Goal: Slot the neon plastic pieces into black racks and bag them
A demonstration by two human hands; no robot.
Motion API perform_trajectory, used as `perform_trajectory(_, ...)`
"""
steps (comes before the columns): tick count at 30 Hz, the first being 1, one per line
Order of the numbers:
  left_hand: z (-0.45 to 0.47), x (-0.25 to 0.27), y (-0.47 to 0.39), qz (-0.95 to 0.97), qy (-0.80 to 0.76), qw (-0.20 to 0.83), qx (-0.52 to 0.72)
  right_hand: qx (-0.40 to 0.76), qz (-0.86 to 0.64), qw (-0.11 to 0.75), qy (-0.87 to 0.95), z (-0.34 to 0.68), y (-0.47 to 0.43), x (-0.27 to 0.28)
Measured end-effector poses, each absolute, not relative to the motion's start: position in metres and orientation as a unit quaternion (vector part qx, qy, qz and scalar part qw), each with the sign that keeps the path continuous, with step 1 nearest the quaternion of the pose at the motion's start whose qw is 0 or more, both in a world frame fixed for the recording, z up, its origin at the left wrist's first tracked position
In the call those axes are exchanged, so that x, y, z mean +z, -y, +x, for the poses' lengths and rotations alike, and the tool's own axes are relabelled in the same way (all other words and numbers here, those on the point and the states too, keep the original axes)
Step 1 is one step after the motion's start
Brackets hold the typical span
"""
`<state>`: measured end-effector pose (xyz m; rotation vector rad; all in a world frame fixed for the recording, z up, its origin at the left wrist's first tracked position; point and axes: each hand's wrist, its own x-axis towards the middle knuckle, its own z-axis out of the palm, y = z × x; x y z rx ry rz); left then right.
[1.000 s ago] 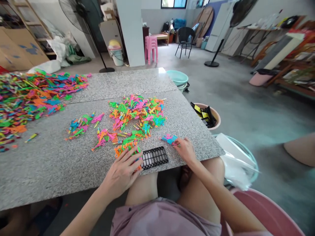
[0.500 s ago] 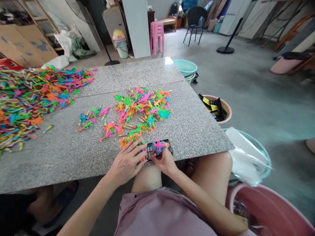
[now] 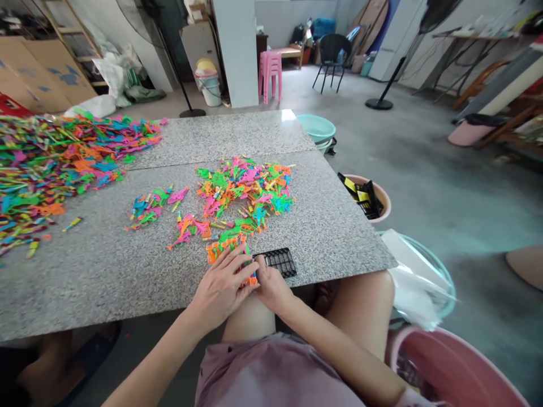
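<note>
My left hand [image 3: 224, 282] lies over a packed row of small bright plastic toys [image 3: 216, 250], with its fingers stretched across them. The toys are orange, green, pink and blue, with a shape rather like little guns. Beside it, my right hand [image 3: 274, 287] is closed at the right end of that row, its fingertips pressed against toys that they largely hide. A black plastic grid tray [image 3: 283, 261] lies just behind and right of my right hand. Its left end is covered by the fingers, and the visible part shows bare mesh.
A loose heap of similar toys [image 3: 246, 183] lies beyond my hands, with smaller clusters to its left. A much larger pile [image 3: 51, 164] covers the table's far left. Right of the speckled table [image 3: 339, 237] stand a tub with black trays [image 3: 384, 203] and a pink basin [image 3: 462, 362].
My right hand has moved left from the black tray to the row under my left hand. The pink and blue toys that were on the tray are gone from it.
</note>
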<state>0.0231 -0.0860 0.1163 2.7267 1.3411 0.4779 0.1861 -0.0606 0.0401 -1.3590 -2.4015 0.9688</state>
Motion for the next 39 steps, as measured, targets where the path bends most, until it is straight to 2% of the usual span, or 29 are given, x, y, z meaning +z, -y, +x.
perform_trajectory(3,0.023,0.113,0.086,0.884,-0.436,0.020,0.168,0.379,-0.431,0.095,0.814,0.205,0.029,0.051)
perform_trajectory(5,0.023,0.112,0.086,0.885,-0.433,0.012,0.170,0.292,-0.471,0.122,0.824,0.211,-0.003,0.059)
perform_trajectory(7,0.023,0.112,0.085,0.885,-0.432,0.004,0.171,0.141,-0.500,0.143,0.842,0.205,-0.036,0.062)
perform_trajectory(9,0.023,0.112,0.085,0.885,-0.432,-0.002,0.174,0.032,-0.446,0.127,0.885,0.193,-0.062,0.062)
perform_trajectory(13,0.023,0.113,0.086,0.885,-0.430,-0.008,0.177,-0.042,-0.316,0.093,0.943,0.181,-0.072,0.067)
perform_trajectory(17,0.022,0.112,0.086,0.887,-0.427,-0.001,0.178,-0.073,-0.358,0.143,0.920,0.208,-0.035,0.087)
perform_trajectory(19,0.022,0.111,0.085,0.887,-0.424,0.001,0.180,-0.077,-0.430,0.133,0.890,0.226,-0.016,0.091)
perform_trajectory(22,0.020,0.109,0.082,0.891,-0.415,-0.012,0.184,-0.054,-0.545,0.048,0.835,0.248,-0.006,0.081)
perform_trajectory(24,0.018,0.107,0.082,0.893,-0.407,-0.026,0.188,0.004,-0.571,0.001,0.821,0.263,-0.012,0.071)
perform_trajectory(27,0.012,0.105,0.084,0.898,-0.398,-0.034,0.185,0.082,-0.562,-0.004,0.823,0.290,-0.029,0.067)
perform_trajectory(29,0.010,0.105,0.084,0.900,-0.396,-0.032,0.179,0.053,-0.569,-0.015,0.820,0.310,-0.039,0.069)
perform_trajectory(32,0.009,0.106,0.084,0.899,-0.398,-0.026,0.179,-0.016,-0.560,-0.079,0.825,0.334,-0.048,0.070)
perform_trajectory(34,0.010,0.107,0.084,0.897,-0.402,-0.024,0.181,-0.016,-0.535,-0.100,0.839,0.343,-0.051,0.066)
perform_trajectory(37,0.011,0.107,0.085,0.895,-0.407,-0.019,0.183,0.030,-0.530,-0.035,0.846,0.345,-0.053,0.056)
perform_trajectory(39,0.012,0.107,0.086,0.893,-0.410,-0.015,0.184,0.122,-0.533,0.083,0.833,0.333,-0.049,0.048)
